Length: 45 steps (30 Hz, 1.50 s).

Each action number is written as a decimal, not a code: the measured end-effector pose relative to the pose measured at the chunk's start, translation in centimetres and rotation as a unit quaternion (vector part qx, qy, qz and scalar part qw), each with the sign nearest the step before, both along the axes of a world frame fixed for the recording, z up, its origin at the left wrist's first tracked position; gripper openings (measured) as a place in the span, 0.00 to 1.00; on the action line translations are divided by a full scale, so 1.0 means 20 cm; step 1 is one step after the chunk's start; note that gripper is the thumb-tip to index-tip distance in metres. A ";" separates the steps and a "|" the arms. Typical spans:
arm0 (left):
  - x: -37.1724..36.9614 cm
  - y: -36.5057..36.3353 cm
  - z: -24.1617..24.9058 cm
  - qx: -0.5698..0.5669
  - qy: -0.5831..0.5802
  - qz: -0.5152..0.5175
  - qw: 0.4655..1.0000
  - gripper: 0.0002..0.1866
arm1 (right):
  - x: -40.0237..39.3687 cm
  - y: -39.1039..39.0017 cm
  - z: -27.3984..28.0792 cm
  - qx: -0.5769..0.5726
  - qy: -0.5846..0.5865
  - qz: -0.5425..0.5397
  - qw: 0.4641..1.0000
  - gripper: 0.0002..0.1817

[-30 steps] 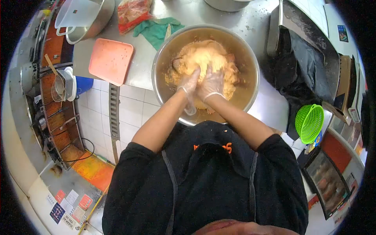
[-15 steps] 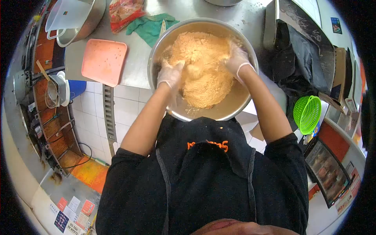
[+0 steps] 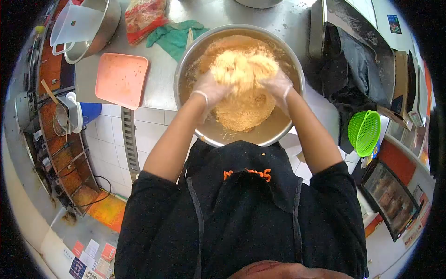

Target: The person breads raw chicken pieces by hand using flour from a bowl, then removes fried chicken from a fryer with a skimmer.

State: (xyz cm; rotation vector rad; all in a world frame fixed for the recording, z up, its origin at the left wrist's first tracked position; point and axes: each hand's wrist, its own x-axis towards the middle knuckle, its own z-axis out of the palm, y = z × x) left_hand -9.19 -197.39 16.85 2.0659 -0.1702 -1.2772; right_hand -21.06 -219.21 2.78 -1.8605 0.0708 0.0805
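Observation:
A wide steel mixing bowl (image 3: 298, 100) holds a mound of orange-tinted breading flour (image 3: 244, 115). My left hand (image 3: 213, 89), in a clear plastic glove, cups the left side of a raised heap of flour-coated pieces (image 3: 242, 65). From the right side my gloved right hand (image 3: 278, 87) cups the same heap. Most of my fingertips are buried or smeared by motion. What lies under the coating is hidden.
Left of the bowl lie a pink tray (image 3: 121, 80), a green cloth (image 3: 174, 37) and a red-and-clear plastic bag (image 3: 145, 19). A steel pot with a plastic jug (image 3: 78, 25) stands farther left. On the right are black plastic sheeting (image 3: 360, 60) and a green basket (image 3: 364, 133).
Both hands have come closer together from the bowl's sides. A heap of flour-coated pieces is now raised between them, and loose flour is moving.

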 end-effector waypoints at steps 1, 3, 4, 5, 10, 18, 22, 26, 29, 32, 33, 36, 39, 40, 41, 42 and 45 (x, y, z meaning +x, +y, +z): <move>-0.04 0.02 0.09 0.057 -0.098 -0.058 0.992 0.37 | -0.04 0.02 0.11 0.001 0.001 0.001 1.000 0.21; -0.09 0.10 0.09 0.115 -0.196 -0.114 0.967 0.36 | -0.06 0.04 0.53 0.283 0.265 -0.158 0.908 0.17; -0.12 0.20 -0.02 0.088 -0.243 -0.103 0.960 0.37 | -0.01 0.03 0.65 0.283 0.264 -0.157 0.909 0.17; -0.14 0.28 -0.12 0.060 -0.289 -0.093 0.951 0.39 | 0.04 0.03 0.77 0.210 0.265 -0.110 0.935 0.19; -0.18 0.23 -0.16 -0.099 0.336 0.289 0.891 0.57 | 0.18 -0.04 0.13 0.139 0.469 -0.296 0.821 0.27; -0.30 -0.16 -0.19 -0.009 0.281 0.236 0.930 0.58 | 0.11 0.24 0.24 0.130 0.347 -0.194 0.908 0.32; -0.24 -0.08 -0.08 -0.026 0.091 0.091 0.991 0.42 | 0.07 0.18 0.38 0.106 0.327 -0.117 0.932 0.36; -0.22 -0.02 0.07 0.128 -0.235 -0.121 0.956 0.25 | 0.11 0.20 0.85 0.019 0.324 0.032 0.945 0.35; -0.22 0.09 0.00 0.107 -0.410 -0.100 0.900 0.29 | 0.05 0.17 0.62 -0.340 -0.099 0.048 0.934 0.30; -0.20 0.19 -0.11 0.121 -0.479 -0.122 0.861 0.31 | 0.19 0.02 0.60 -0.148 0.014 -0.036 0.988 0.29; -0.16 0.20 -0.14 0.076 -0.265 0.068 0.959 0.33 | 0.27 -0.02 0.64 -0.066 0.154 -0.047 0.985 0.29; -0.04 0.10 -0.13 0.012 0.068 0.292 0.954 0.43 | 0.47 0.02 0.57 -0.050 0.319 -0.026 0.946 0.28; 0.06 -0.05 -0.12 -0.020 0.209 0.389 0.897 0.50 | 0.57 0.20 0.48 0.057 0.331 -0.013 0.942 0.28; 0.10 -0.05 -0.27 -0.096 0.235 0.395 0.883 0.47 | 0.61 0.25 0.42 0.125 0.348 -0.011 0.929 0.28; 0.15 -0.05 -0.40 -0.174 0.256 0.397 0.864 0.45 | 0.65 0.27 0.40 0.192 0.359 -0.009 0.913 0.29; 0.19 -0.05 -0.46 -0.249 0.277 0.393 0.840 0.44 | 0.65 0.26 0.40 0.193 0.354 -0.010 0.915 0.29; 0.06 0.00 -0.12 -0.228 0.268 0.390 0.851 0.32 | 0.47 0.25 0.51 0.188 0.218 -0.022 0.957 0.26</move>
